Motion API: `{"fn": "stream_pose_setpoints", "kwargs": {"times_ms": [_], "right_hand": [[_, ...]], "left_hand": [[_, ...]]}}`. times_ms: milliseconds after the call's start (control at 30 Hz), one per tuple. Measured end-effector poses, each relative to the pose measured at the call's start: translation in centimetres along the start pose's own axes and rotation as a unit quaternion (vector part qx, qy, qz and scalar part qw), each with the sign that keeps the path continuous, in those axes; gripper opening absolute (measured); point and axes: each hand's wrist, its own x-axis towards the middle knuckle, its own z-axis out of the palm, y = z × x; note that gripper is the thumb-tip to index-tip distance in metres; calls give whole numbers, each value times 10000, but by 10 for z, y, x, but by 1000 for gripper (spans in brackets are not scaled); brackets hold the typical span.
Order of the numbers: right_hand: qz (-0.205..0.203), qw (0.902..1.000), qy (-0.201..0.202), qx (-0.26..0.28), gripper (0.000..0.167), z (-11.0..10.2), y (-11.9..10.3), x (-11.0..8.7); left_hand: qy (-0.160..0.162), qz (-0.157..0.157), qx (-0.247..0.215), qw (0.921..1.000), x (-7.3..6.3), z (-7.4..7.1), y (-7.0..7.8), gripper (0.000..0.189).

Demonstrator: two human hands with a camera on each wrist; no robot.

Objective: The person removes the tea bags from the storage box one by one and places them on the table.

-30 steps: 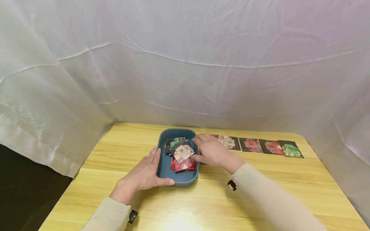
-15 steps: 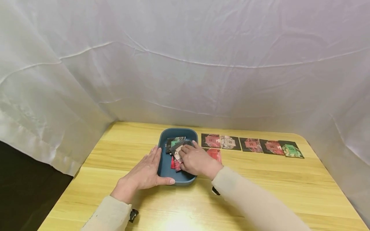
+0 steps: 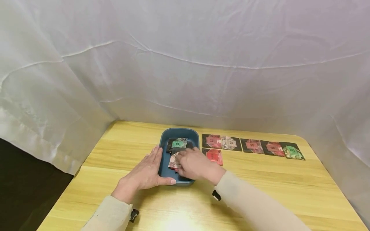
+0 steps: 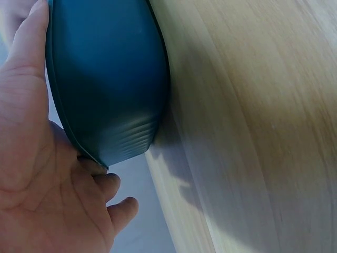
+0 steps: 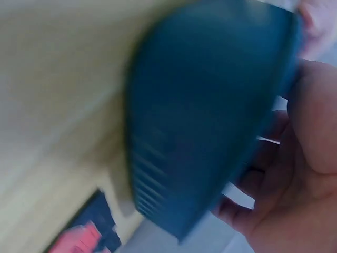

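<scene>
A blue plastic bin (image 3: 164, 175) holds a small heap of flat square packets. In the head view my left hand (image 3: 143, 171) rests along its left side, fingers straight and thumb on the near rim; the left wrist view shows the palm against the bin wall (image 4: 110, 68). My right hand (image 3: 196, 163) reaches over the right rim with curled fingers and pinches a packet with a beige print (image 3: 174, 159); its fingertips are partly hidden. Behind that lies a green-labelled packet (image 3: 179, 143). In the blurred right wrist view, the right hand (image 5: 295, 174) is over the bin's rim.
Right of the bin, a row of packets runs along the table's back: a red one (image 3: 213, 141), a beige one (image 3: 230, 143), more reds and a green one (image 3: 293, 151). Another red packet (image 3: 214, 156) lies below the row's left end. White cloth (image 3: 185, 80) hangs behind.
My right hand has come left from the table into the bin. The beige-print packet has shifted left and turned, showing more of the green-labelled one. My left hand has stayed put.
</scene>
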Motion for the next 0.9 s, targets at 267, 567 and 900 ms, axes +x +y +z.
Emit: {"fn": "stream_pose_setpoints", "kwargs": {"times_ms": [267,567,900], "right_hand": [[630,9974,280,219,69,-9,15,11],[1065,9930,-384,346,100,11,9,20],[1218,9903,-656,161,97,12,6,25]], "left_hand": [[27,33,9,10000,0,1,0,137],[43,42,0,10000,1,1,0,136],[21,9,-2,10000,2,1,0,137]]}}
